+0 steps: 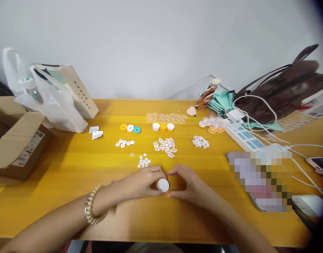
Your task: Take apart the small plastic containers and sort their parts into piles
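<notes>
Between the thumb and fingers of my left hand [147, 181] is a small white round cap [163, 185], its flat face turned up. My right hand [190, 184] curves around the other side with thumb and fingers apart, holding nothing. Beyond my left fingers lie several small white discs [143, 161] and two tiny clear rings [131, 154]. Farther back are a pile of white openwork pieces [165, 146], a second pile of lattice pieces [200, 141] and several white button-like parts [124, 142]. White and yellow round caps [163, 126] stand behind them.
Clear round cups [166, 118] line the back, with yellow, white and teal rings [130, 128] to the left. An open carton [21, 140] and plastic bag [58, 105] stand left. A power strip [247, 138], cables, a bottle [207, 95] and a dark bag [288, 88] occupy the right.
</notes>
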The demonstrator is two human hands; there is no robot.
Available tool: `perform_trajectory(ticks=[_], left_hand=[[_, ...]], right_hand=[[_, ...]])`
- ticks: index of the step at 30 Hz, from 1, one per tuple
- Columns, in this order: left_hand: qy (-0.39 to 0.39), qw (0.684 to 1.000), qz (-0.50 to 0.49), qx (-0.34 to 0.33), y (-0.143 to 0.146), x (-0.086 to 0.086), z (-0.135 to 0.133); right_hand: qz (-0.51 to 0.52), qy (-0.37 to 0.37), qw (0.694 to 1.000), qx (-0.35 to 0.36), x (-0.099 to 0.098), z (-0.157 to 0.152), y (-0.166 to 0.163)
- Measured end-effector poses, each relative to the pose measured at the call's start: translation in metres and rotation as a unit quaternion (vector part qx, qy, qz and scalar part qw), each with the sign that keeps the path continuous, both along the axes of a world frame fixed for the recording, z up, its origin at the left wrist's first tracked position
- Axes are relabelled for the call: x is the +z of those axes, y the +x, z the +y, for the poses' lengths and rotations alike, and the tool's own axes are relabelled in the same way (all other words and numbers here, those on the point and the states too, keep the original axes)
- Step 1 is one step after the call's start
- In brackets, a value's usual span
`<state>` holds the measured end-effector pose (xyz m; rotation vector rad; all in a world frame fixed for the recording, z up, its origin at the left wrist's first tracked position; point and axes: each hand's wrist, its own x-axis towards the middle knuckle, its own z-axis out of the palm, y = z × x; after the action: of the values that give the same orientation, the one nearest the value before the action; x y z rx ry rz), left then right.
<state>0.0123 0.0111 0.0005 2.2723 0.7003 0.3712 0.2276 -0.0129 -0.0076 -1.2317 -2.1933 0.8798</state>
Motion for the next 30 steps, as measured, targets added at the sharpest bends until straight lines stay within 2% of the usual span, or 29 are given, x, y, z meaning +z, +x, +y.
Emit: perform_trajectory(ticks=[6, 10, 15, 19, 21, 24, 26, 27, 30], left_hand=[[0.009, 0.998, -0.027, 0.055, 0.006, -0.015, -0.007], [0.009, 0.995, -0.043, 0.090, 0.009, -0.023, -0.011], [-0.008, 0.991, -0.067, 0.112, 0.010, -0.024, -0.011], [-0.020, 0.992, -0.067, 0.105, 0.009, -0.022, -0.010], [-0.023, 0.993, -0.062, 0.099, 0.009, -0.021, -0.011], [0.000, 0.994, -0.058, 0.092, 0.008, -0.021, -0.011], [0.019, 0.994, -0.058, 0.086, 0.008, -0.023, -0.012], [0.024, 0.995, -0.056, 0.083, 0.008, -0.024, -0.012], [0.034, 0.995, -0.052, 0.079, 0.007, -0.027, -0.012]], right_hand=[[0.023, -0.019, 0.997, -0.066, -0.017, -0.004, -0.013], [0.016, -0.019, 0.998, -0.062, -0.017, -0.002, -0.010], [0.011, 0.068, 0.997, -0.017, -0.013, -0.003, -0.008], [0.053, 0.105, 0.992, -0.034, -0.006, 0.002, -0.003], [0.069, 0.090, 0.990, -0.078, -0.003, 0.017, 0.004], [0.066, 0.055, 0.979, -0.183, -0.002, 0.058, 0.018], [-0.023, 0.069, 0.963, -0.259, -0.001, 0.092, 0.026], [-0.095, 0.092, 0.954, -0.270, 0.000, 0.107, 0.029], [-0.159, 0.126, 0.940, -0.275, 0.003, 0.144, 0.030]])
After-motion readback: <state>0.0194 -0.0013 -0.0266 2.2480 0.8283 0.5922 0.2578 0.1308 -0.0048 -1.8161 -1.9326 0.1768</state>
